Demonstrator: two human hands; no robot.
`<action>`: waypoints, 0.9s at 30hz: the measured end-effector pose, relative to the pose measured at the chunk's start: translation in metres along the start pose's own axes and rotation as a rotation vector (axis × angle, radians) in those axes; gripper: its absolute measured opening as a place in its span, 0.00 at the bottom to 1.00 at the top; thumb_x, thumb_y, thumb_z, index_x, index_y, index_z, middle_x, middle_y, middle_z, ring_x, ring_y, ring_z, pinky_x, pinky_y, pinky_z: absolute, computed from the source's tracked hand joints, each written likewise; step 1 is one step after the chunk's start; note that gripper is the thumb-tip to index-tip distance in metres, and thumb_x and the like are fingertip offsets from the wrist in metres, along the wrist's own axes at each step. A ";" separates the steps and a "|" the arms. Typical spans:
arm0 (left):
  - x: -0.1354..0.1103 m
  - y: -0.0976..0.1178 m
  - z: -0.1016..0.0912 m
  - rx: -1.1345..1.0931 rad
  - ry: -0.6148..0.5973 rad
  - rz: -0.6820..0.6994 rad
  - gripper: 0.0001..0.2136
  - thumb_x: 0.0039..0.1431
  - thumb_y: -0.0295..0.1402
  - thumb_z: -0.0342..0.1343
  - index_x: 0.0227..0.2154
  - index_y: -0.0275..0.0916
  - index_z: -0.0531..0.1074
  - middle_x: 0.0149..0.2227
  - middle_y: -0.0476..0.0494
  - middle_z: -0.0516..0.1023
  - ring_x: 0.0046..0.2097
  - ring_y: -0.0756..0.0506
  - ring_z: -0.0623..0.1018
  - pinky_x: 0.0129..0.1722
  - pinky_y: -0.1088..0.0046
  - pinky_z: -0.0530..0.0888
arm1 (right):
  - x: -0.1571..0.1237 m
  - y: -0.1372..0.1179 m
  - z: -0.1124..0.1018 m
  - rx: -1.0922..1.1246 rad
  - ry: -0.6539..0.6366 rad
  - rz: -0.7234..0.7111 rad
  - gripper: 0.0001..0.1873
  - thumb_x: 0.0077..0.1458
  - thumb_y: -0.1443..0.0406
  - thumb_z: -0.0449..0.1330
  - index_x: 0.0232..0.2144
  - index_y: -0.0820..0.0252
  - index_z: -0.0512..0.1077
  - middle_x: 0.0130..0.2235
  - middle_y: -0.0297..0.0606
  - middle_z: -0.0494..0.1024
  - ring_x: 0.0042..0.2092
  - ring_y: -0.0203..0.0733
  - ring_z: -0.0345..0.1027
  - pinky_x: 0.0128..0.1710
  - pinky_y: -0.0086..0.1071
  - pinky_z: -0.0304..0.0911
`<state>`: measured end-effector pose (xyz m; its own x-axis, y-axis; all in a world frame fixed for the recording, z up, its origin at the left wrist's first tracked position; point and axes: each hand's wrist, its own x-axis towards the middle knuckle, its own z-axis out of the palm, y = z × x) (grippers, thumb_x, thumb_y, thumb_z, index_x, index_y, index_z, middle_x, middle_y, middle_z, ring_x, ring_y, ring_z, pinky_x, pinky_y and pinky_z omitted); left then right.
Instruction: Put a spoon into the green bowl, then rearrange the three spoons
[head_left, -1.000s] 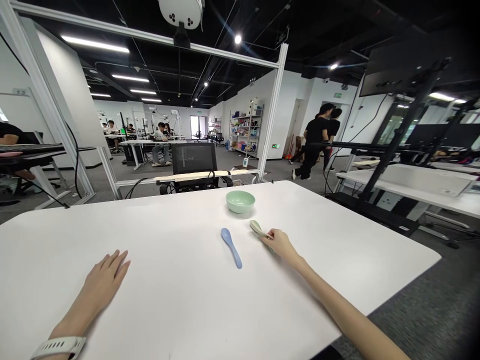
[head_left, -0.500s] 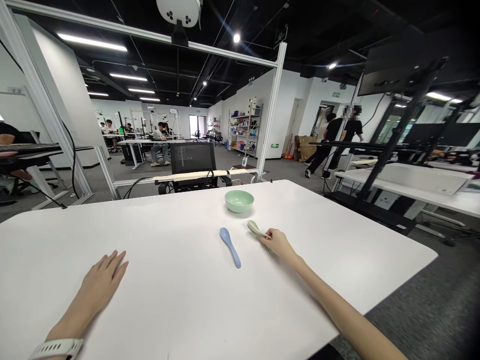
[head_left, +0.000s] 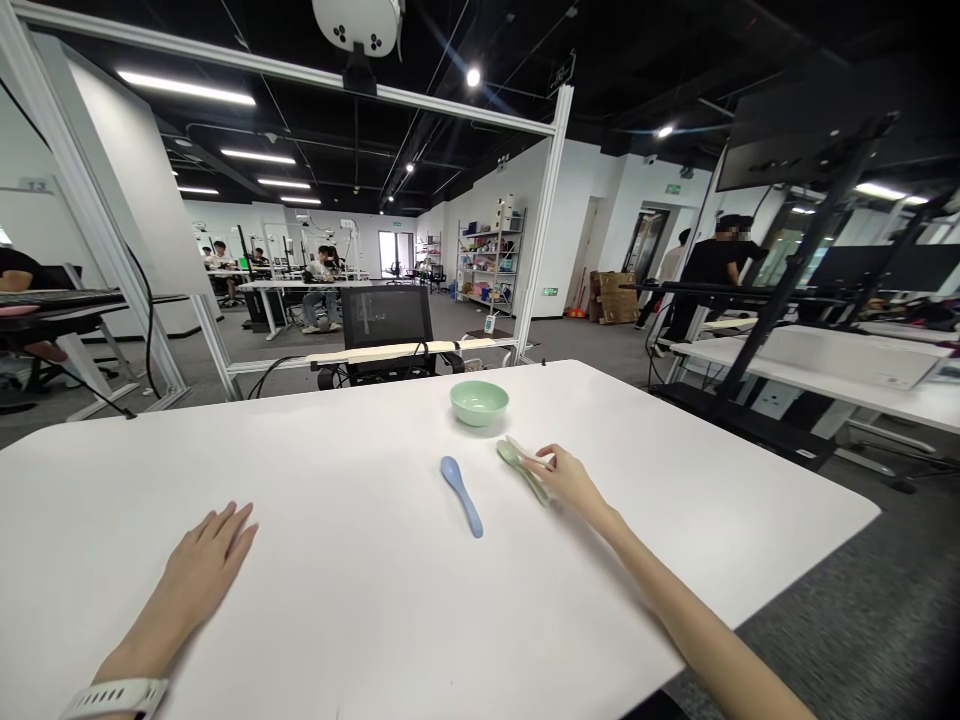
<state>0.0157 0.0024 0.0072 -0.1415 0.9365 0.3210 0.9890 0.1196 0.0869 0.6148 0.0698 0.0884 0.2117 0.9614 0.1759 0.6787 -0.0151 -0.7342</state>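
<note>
My right hand [head_left: 564, 475] is closed in a pinch on a cream-white spoon [head_left: 520, 447], whose bowl end points toward the green bowl. Just beneath it a pale green spoon [head_left: 510, 455] lies on the table, partly covered by my fingers. To their left rests a blue spoon [head_left: 461, 495], its handle toward me. The light green bowl [head_left: 479, 405] stands upright behind the spoons. My left hand [head_left: 204, 560], with a white band at the wrist, lies flat on the table at the left, fingers stretched out and holding nothing.
The white table [head_left: 337, 580] has an aluminium frame [head_left: 551, 220] at its far side. Behind it is a black mesh chair [head_left: 386, 318]. A side desk [head_left: 847, 385] with a white box and black stand is at right. Several people are in the background.
My right hand has moved slightly right and up with the cream-white spoon, uncovering more of the pale green one. My left hand has stayed put. People at back right have moved.
</note>
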 end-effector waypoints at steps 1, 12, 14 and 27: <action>0.000 0.000 0.000 0.001 0.001 0.003 0.37 0.65 0.49 0.35 0.66 0.32 0.73 0.69 0.32 0.75 0.71 0.29 0.71 0.71 0.49 0.68 | 0.005 0.002 -0.005 -0.008 0.025 0.000 0.15 0.59 0.51 0.65 0.36 0.55 0.71 0.25 0.31 0.73 0.30 0.43 0.69 0.31 0.32 0.57; 0.000 0.001 0.001 -0.020 0.021 -0.012 0.36 0.66 0.49 0.37 0.65 0.32 0.74 0.69 0.30 0.75 0.71 0.29 0.72 0.70 0.47 0.69 | 0.047 0.059 -0.043 -0.119 0.123 0.060 0.19 0.59 0.48 0.63 0.27 0.54 0.68 0.33 0.43 0.81 0.36 0.48 0.72 0.36 0.36 0.62; 0.000 -0.001 0.003 -0.019 0.030 -0.001 0.35 0.66 0.48 0.38 0.64 0.34 0.75 0.69 0.32 0.76 0.71 0.29 0.72 0.70 0.47 0.69 | 0.049 0.068 -0.039 -0.140 0.137 0.058 0.19 0.58 0.48 0.63 0.27 0.54 0.69 0.34 0.45 0.82 0.38 0.50 0.73 0.38 0.37 0.63; 0.001 -0.003 0.006 -0.015 -0.004 -0.015 0.39 0.65 0.52 0.35 0.67 0.31 0.72 0.70 0.31 0.74 0.73 0.29 0.69 0.72 0.50 0.66 | 0.058 0.082 -0.027 -0.203 0.157 -0.012 0.21 0.61 0.47 0.61 0.31 0.59 0.77 0.38 0.50 0.83 0.41 0.52 0.75 0.40 0.38 0.65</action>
<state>0.0130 0.0050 0.0017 -0.1563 0.9359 0.3158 0.9860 0.1290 0.1055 0.7022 0.1172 0.0559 0.2986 0.9077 0.2949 0.8058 -0.0742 -0.5876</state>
